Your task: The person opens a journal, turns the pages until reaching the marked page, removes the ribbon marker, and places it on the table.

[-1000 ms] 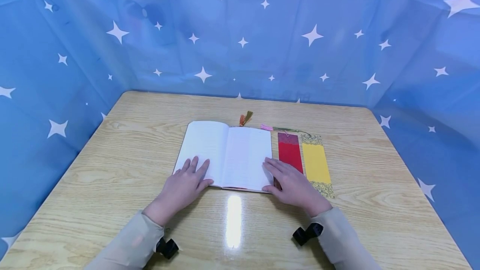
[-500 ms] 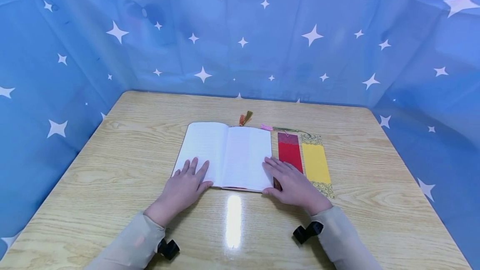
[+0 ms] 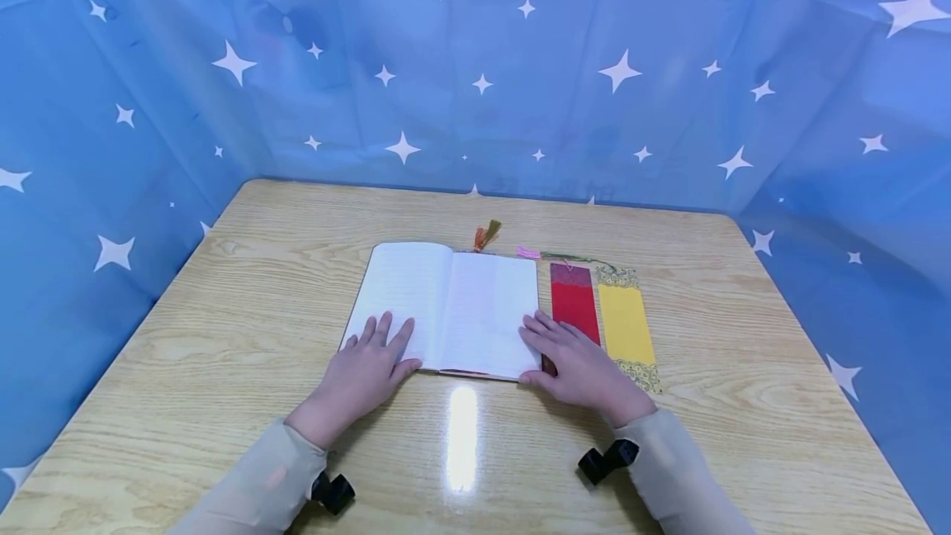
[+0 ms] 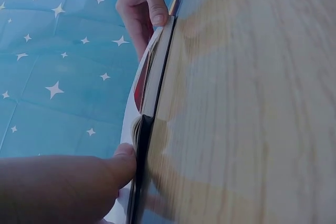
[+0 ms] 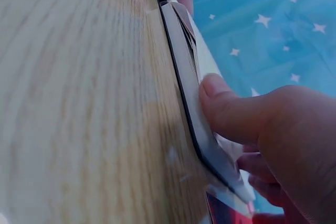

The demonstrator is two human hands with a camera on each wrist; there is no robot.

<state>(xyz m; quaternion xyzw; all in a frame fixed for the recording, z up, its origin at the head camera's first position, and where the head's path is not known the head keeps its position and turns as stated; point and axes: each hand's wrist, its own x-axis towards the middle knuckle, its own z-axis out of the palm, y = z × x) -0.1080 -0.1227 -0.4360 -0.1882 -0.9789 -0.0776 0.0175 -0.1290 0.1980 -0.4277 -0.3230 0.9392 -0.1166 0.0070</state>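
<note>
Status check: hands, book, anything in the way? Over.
Left hand resting on left page. Right hand resting at right page's outer edge. Book lies open. Red bookmark alongside, lower end hidden by right hand; yellow bookmark beyond.

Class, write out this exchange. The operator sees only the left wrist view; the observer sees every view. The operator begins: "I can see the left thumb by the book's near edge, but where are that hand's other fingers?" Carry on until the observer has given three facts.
Observer: The left hand has its fingers spread on the left page of the open book.
Operator: Does anything show past the book's far edge?
Observer: Yes, an orange tassel sticks out there, near the middle.
Operator: And what lies to the right of the book?
Observer: A red bookmark, with a yellow bookmark farther right.
</note>
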